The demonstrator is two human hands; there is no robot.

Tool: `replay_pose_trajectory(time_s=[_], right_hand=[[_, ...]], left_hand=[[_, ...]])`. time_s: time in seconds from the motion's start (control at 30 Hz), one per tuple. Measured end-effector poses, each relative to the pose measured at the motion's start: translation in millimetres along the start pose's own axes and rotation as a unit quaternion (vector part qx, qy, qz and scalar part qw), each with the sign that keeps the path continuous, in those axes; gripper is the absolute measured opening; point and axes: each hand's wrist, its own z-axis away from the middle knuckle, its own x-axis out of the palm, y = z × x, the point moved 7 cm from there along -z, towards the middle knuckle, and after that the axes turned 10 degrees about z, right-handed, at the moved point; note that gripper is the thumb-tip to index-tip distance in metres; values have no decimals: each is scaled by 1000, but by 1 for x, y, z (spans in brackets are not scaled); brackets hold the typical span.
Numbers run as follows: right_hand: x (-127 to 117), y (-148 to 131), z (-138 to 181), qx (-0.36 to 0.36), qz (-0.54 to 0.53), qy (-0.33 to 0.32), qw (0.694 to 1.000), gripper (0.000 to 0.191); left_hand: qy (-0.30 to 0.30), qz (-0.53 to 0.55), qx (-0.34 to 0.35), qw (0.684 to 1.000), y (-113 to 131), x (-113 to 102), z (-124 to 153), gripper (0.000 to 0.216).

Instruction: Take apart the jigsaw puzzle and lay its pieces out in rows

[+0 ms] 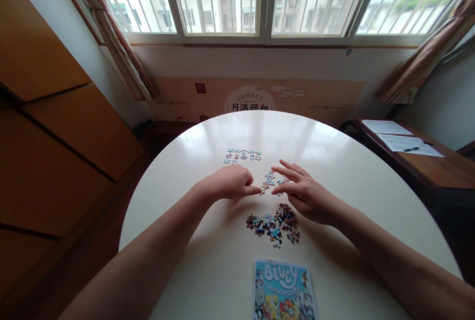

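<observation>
My left hand [233, 182] is over the table with most fingers curled and one stretched out to the right. That fingertip is at the lower left edge of a small cluster of light-coloured puzzle pieces [268, 179]; whether it touches one I cannot tell. My right hand [305, 190] is on the other side of this cluster, fingers spread, and partly covers pieces beneath it. Nearer me lies a heap of mixed, darker jigsaw pieces [287, 216]. Beyond my left hand, blue-edged puzzle pieces [243, 154] are laid out in short rows.
A round white table [208, 270] carries everything. Close to me on it lies a blue picture sheet or box marked "BLUEY" [284, 293]. On the right, a brown side table [441, 174] holds papers [403, 143] and a pen. Windows and a printed panel [326, 95] are behind.
</observation>
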Motion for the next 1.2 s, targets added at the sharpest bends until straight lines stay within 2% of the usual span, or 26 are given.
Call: replay_pose_trajectory(time_s=[0.13, 0.2, 0.47, 0.6, 0.77, 0.87, 1.0, 1.07, 1.2], right_hand=[[1, 1, 0, -2, -4, 1, 1000, 47], [2, 2, 0, -2, -7, -1, 1000, 46], [-1, 2, 0, 2, -23, 9, 1000, 46], [-2, 2, 0, 3, -26, 19, 999, 45], [-3, 3, 0, 2, -11, 34, 999, 48], [-4, 3, 1, 4, -6, 36, 999, 49], [-4, 2, 0, 3, -3, 33, 999, 50], [-4, 2, -1, 4, -3, 31, 999, 51], [-4, 3, -1, 7, -2, 31, 1000, 50]], left_hand=[[-105, 29, 29, 994, 13, 5, 11, 36], [-132, 27, 43, 990, 20, 7, 15, 26], [-171, 54, 80, 981, 34, 13, 17, 17], [-192, 75, 62, 977, 30, 17, 15, 17], [-215, 160, 52, 962, 14, 14, 15, 14], [-168, 203, 36, 964, -10, -1, 14, 20], [-48, 175, -56, 982, -50, -20, 9, 21], [0, 148, -95, 984, -59, -23, 7, 21], [106, 87, -136, 981, -59, -30, 4, 18]])
